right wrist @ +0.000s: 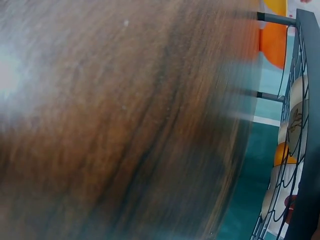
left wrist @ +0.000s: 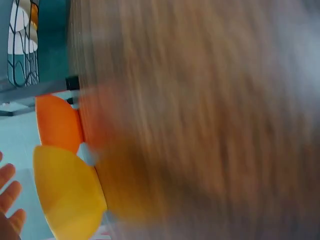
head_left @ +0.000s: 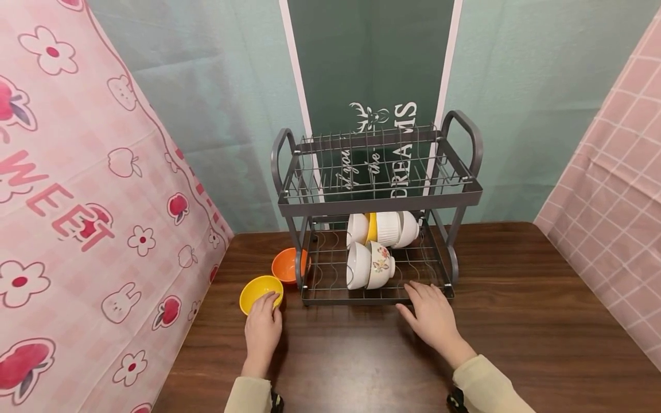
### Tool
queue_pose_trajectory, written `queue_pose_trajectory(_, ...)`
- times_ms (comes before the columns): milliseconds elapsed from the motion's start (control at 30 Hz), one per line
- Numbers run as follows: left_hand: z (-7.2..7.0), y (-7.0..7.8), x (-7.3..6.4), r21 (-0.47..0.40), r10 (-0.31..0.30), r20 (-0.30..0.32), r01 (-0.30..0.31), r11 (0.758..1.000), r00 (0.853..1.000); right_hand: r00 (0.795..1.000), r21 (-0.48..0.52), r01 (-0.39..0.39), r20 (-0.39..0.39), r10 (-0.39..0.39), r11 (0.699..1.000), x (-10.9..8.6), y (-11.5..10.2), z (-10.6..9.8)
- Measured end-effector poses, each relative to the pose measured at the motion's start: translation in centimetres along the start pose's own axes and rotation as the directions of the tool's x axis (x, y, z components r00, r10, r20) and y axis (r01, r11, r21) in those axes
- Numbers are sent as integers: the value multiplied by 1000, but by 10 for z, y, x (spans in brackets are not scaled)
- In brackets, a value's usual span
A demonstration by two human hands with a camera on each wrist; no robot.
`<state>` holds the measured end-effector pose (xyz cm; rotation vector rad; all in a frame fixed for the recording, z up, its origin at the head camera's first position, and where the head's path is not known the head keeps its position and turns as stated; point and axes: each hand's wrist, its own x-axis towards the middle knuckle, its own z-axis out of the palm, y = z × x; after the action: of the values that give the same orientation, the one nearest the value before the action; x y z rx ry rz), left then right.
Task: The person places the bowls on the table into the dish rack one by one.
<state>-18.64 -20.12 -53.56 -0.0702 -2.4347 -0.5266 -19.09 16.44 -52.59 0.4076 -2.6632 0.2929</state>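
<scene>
A yellow bowl (head_left: 254,291) stands on the table to the left of the dish rack. In the head view my left hand (head_left: 263,330) overlaps its near rim; in the left wrist view the fingers (left wrist: 7,197) appear apart from the yellow bowl (left wrist: 67,192), loosely bent and gripping nothing. Just behind it, an orange bowl (head_left: 286,265) sits against the rack's left side. My right hand (head_left: 432,315) has its fingers extended at the front right edge of the grey two-tier dish rack (head_left: 379,205), holding nothing. In the right wrist view that hand is almost wholly out of frame.
Several bowls stand on edge on the lower tier: a white bowl (head_left: 358,267) and a flowered bowl (head_left: 381,265) in front, with a yellow bowl (head_left: 371,226) and a ribbed white bowl (head_left: 388,229) among those behind. Curtains surround the brown wooden table (head_left: 356,355).
</scene>
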Motion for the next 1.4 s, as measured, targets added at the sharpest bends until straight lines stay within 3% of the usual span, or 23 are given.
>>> queue_pose_trajectory(233,0,-12,0,91,-132,132,121,989,982,997,-12,42,-61,-43,999,-1,1,2)
queue_pose_trajectory(533,2,-19,1,153,-139,255,102,983,957,996,-24,45,-72,-46,999,-1,2,3)
queue_pose_trajectory(767,5,-21,-3,190,-110,274,59,980,955,998,-24,24,-60,-25,999,0,2,2)
queue_pose_trajectory(1133,1,-19,-6,236,-139,299,68,969,944,997,-10,19,-68,-20,1000,-1,1,3)
queue_pose_trajectory(1400,0,-18,-7,247,-122,285,50,968,951,999,2,15,-48,-15,1000,-2,1,3)
